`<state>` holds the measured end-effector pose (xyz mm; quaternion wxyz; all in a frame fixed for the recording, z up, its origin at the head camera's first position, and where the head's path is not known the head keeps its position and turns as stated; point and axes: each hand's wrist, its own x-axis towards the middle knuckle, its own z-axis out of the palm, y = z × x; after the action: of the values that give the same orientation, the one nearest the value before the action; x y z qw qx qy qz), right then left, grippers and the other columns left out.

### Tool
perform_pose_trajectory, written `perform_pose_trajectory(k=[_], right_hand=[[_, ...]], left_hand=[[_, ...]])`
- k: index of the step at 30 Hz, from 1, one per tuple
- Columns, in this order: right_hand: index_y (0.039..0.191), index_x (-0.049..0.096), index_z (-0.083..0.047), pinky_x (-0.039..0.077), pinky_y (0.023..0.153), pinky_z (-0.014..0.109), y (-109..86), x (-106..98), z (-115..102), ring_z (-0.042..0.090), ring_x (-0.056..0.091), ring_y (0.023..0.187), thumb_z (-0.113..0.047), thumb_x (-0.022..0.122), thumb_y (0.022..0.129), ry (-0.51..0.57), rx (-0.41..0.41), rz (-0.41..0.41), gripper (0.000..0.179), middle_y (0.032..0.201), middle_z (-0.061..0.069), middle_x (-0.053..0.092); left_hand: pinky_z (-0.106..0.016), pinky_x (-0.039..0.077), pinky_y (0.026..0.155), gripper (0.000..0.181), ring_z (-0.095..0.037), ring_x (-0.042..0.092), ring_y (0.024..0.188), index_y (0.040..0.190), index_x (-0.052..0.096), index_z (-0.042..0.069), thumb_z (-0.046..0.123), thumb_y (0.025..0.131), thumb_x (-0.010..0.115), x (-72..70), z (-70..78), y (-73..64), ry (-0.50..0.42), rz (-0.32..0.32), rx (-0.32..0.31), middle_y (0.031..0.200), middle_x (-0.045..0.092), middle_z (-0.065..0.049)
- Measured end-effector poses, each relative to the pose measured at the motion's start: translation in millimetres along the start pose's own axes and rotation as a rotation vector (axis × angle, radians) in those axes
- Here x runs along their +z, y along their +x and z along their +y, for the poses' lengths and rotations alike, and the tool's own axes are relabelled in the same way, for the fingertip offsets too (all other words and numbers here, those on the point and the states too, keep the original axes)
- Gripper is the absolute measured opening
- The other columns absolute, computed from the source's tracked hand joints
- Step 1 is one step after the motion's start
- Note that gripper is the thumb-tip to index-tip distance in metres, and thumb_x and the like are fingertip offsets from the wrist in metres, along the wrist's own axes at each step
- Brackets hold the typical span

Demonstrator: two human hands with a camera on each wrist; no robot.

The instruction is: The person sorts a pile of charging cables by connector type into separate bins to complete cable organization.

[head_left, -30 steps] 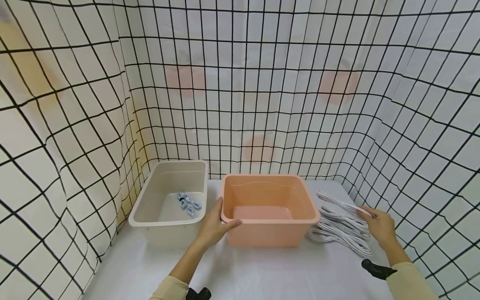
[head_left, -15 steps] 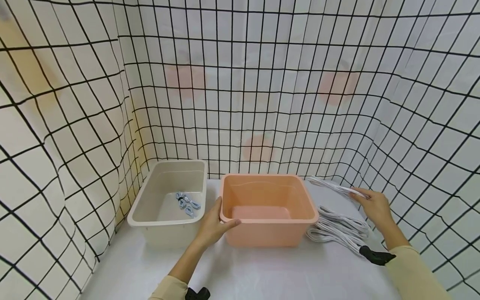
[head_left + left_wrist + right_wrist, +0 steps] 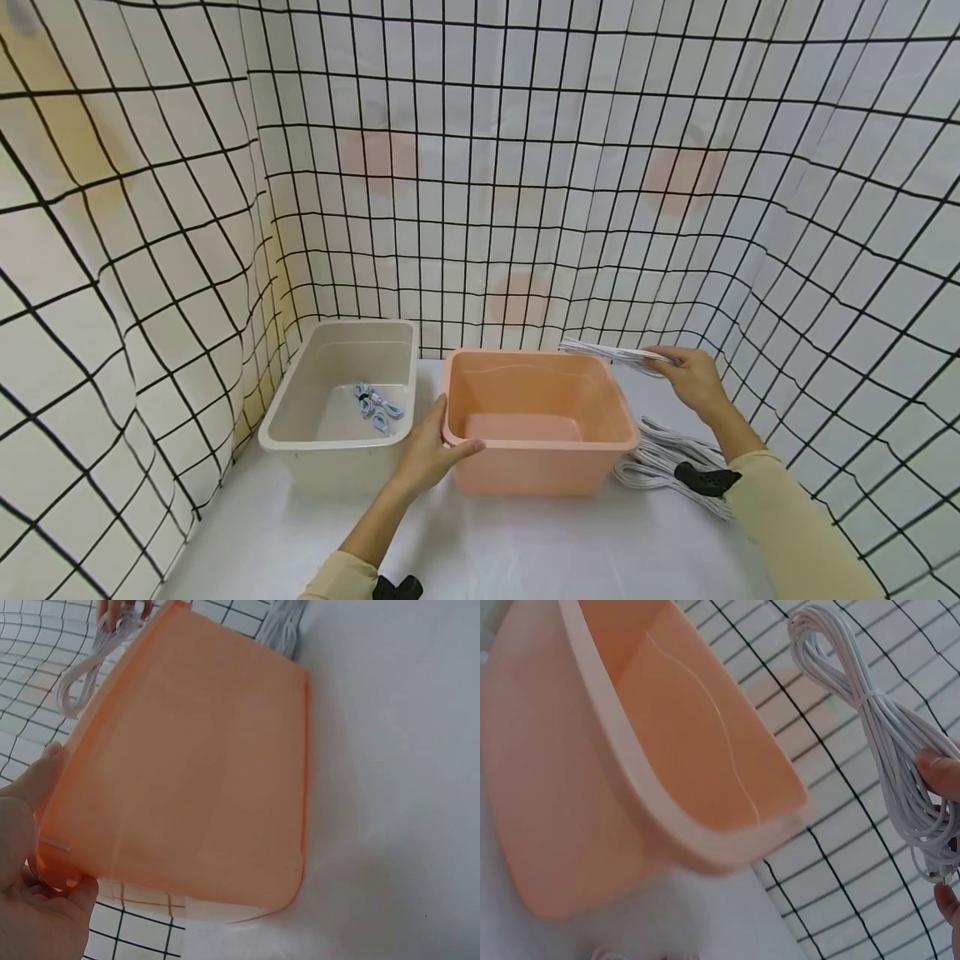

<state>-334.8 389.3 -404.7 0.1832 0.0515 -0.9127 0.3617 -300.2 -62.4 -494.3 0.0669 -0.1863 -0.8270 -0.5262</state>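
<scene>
My left hand (image 3: 423, 454) grips the left front corner of an orange plastic tub (image 3: 525, 471), thumb along the rim. In the left wrist view the fingers (image 3: 79, 896) wrap that corner. My right hand (image 3: 692, 382) pinches one end of a tied bundle of white cable (image 3: 600, 351), held up over the tub's right back corner. The right wrist view shows the bundle's long loops (image 3: 877, 727) bound near the middle, with a thumb (image 3: 939, 774) pressed on it. Below the right forearm lies a pile of more white cable bundles (image 3: 656, 460), partly hidden by the wrist strap.
To the left of the orange tub stands a cream tub (image 3: 337, 471) with small pale blue cable bundles (image 3: 375, 406) inside. Black wire mesh (image 3: 517, 208) encloses the back and both sides. A white cloth (image 3: 525, 550) covers the table.
My right hand has lifted the cable bundle off the pile and carried it left and back, to the orange tub's far right corner. The left hand keeps its grip on the tub.
</scene>
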Motion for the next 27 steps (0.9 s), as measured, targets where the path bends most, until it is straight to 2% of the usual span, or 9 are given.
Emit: perform_pose_trajectory(k=[2,5,6,8,11,13,15,21,27], right_hand=[[0.133,0.069,-0.001,0.048,0.073,0.044,5.8,8,-7,0.019,0.060,0.076,-0.030,0.066,0.104,0.022,-0.018,-0.018,0.042,0.121,0.023,0.070],[0.133,0.070,-0.001,0.051,0.078,0.042,14.0,20,-17,0.019,0.069,0.086,-0.026,0.066,0.104,0.058,-0.044,-0.051,0.038,0.123,0.020,0.071],[0.133,0.070,-0.001,0.052,0.075,0.040,17.0,24,-21,0.023,0.069,0.081,-0.025,0.066,0.104,0.067,-0.047,-0.066,0.037,0.123,0.020,0.070],[0.133,0.069,0.000,0.052,0.073,0.042,22.4,32,-29,0.035,0.071,0.097,-0.022,0.065,0.105,0.086,-0.056,-0.085,0.035,0.124,0.020,0.070],[0.131,0.070,0.000,0.056,0.078,0.043,30.8,44,-38,0.037,0.069,0.103,-0.019,0.065,0.105,0.106,-0.059,-0.113,0.033,0.122,0.019,0.071],[0.131,0.070,0.000,0.055,0.089,0.052,35.1,52,-44,0.039,0.065,0.118,-0.017,0.065,0.105,0.139,-0.059,-0.132,0.032,0.121,0.018,0.072],[0.130,0.070,0.000,0.053,0.096,0.054,39.2,60,-47,0.038,0.065,0.119,-0.015,0.065,0.104,0.167,-0.049,-0.151,0.031,0.120,0.017,0.072],[0.126,0.074,-0.004,0.055,0.093,0.048,46.5,80,-56,0.038,0.061,0.124,-0.017,0.070,0.101,0.169,-0.039,-0.170,0.028,0.129,0.016,0.069],[0.120,0.078,-0.006,0.052,0.078,0.042,50.5,100,-60,0.037,0.066,0.112,-0.017,0.074,0.098,0.076,-0.091,-0.179,0.025,0.127,0.018,0.070]], left_hand=[[-0.054,0.039,0.111,0.114,-0.036,0.047,0.139,0.162,0.022,-0.004,0.043,0.081,0.089,0.6,0.2,0.6,0.003,0.001,0.002,0.157,0.041,-0.024],[-0.055,0.040,0.111,0.113,-0.038,0.047,0.138,0.161,0.023,-0.004,0.040,0.082,0.089,1.4,0.4,1.6,-0.002,0.003,0.009,0.157,0.042,-0.024],[-0.055,0.039,0.111,0.112,-0.039,0.047,0.139,0.162,0.023,-0.004,0.039,0.082,0.089,1.5,0.8,1.7,-0.005,0.003,0.010,0.157,0.042,-0.024],[-0.055,0.040,0.111,0.111,-0.039,0.048,0.137,0.162,0.024,-0.003,0.038,0.082,0.090,1.1,1.4,2.5,-0.005,0.007,0.015,0.156,0.044,-0.023],[-0.055,0.040,0.111,0.110,-0.039,0.049,0.136,0.162,0.025,0.000,0.036,0.082,0.090,-0.3,2.8,3.5,-0.004,0.008,0.015,0.155,0.046,-0.021],[-0.054,0.040,0.111,0.110,-0.038,0.050,0.136,0.162,0.025,0.000,0.036,0.082,0.090,-1.4,3.2,4.2,0.000,0.010,0.017,0.155,0.046,-0.020],[-0.054,0.039,0.112,0.110,-0.039,0.049,0.137,0.162,0.025,-0.001,0.036,0.082,0.090,-2.2,3.3,4.4,0.001,0.008,0.018,0.155,0.045,-0.021],[-0.054,0.042,0.109,0.108,-0.037,0.052,0.134,0.162,0.027,0.002,0.038,0.082,0.089,-1.7,1.6,4.0,-0.002,0.005,0.016,0.153,0.049,-0.019],[-0.056,0.042,0.109,0.110,-0.040,0.051,0.134,0.162,0.025,0.001,0.039,0.082,0.089,0.3,0.8,1.2,-0.010,-0.003,0.006,0.154,0.046,-0.022]])
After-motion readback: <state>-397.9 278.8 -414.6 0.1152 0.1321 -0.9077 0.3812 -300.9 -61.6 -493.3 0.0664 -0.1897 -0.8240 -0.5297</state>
